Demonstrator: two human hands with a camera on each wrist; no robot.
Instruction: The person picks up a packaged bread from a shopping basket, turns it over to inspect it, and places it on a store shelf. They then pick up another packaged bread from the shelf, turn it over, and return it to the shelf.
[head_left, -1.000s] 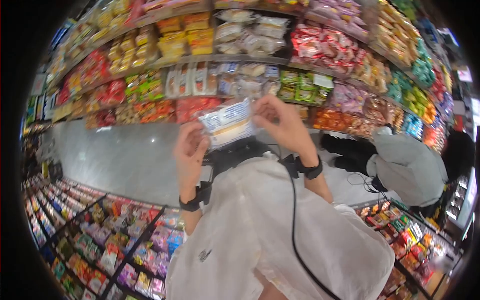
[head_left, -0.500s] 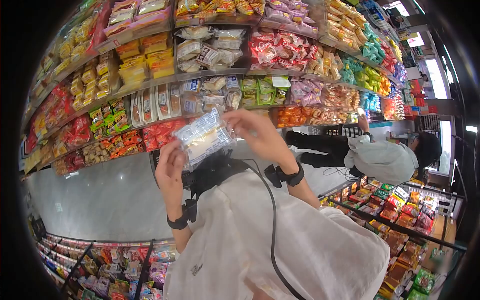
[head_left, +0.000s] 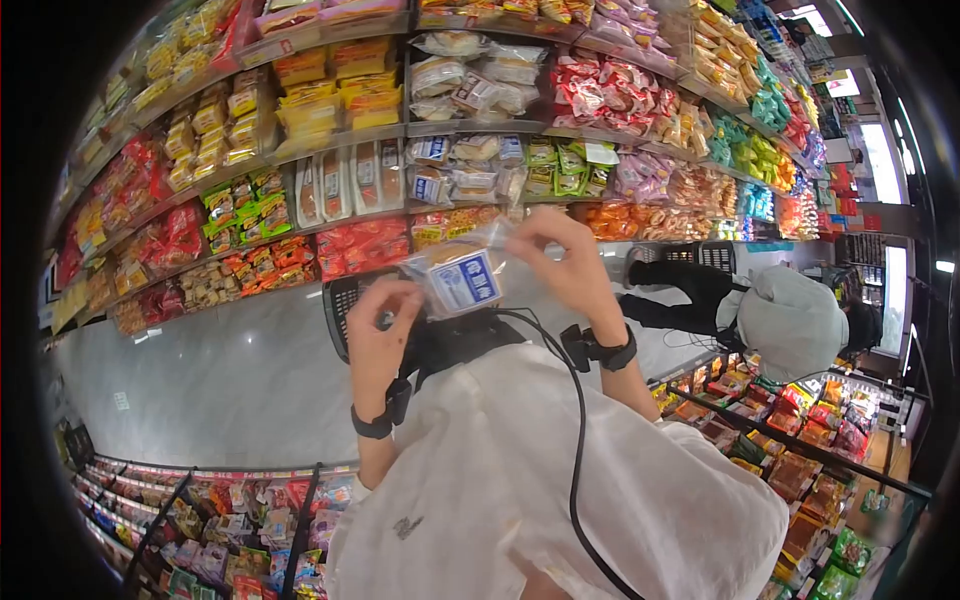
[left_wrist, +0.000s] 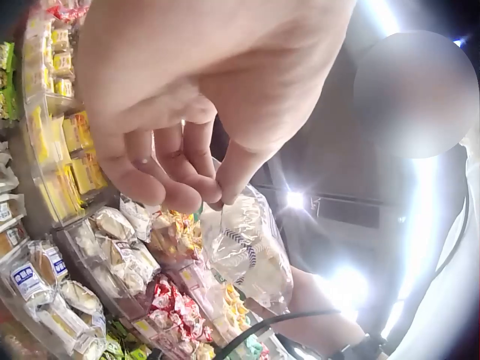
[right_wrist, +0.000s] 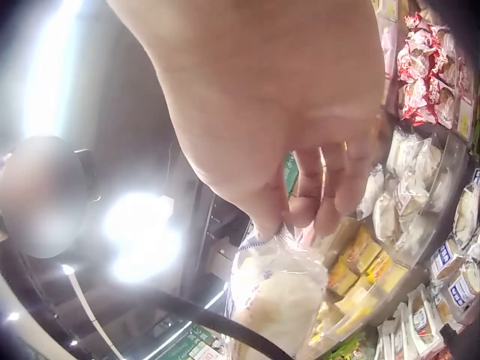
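Note:
Between my two hands is a small packaged bread or cake (head_left: 462, 280), in a clear wrapper with a blue label facing up. My left hand (head_left: 380, 325) pinches the wrapper's left edge between thumb and fingertips. At the opposite end, my right hand (head_left: 570, 262) pinches the upper right corner of the film. The left wrist view shows the crinkled clear wrapper (left_wrist: 247, 247) hanging below the thumb and index finger. In the right wrist view, the pale contents show through the packet (right_wrist: 277, 296), under the pinching fingertips.
Shelves ahead hold bagged snacks, among them similar blue-labelled packets (head_left: 432, 188) and red bags (head_left: 600, 90). A black basket (head_left: 340, 310) is partly hidden behind my left hand. Another person (head_left: 795, 320) bends at the right. A cable (head_left: 578, 430) runs down my white clothing.
The packet has turned over from its blue-printed, striped side to the blue label. Both hands keep hold of it. My head view swung right, then partly back.

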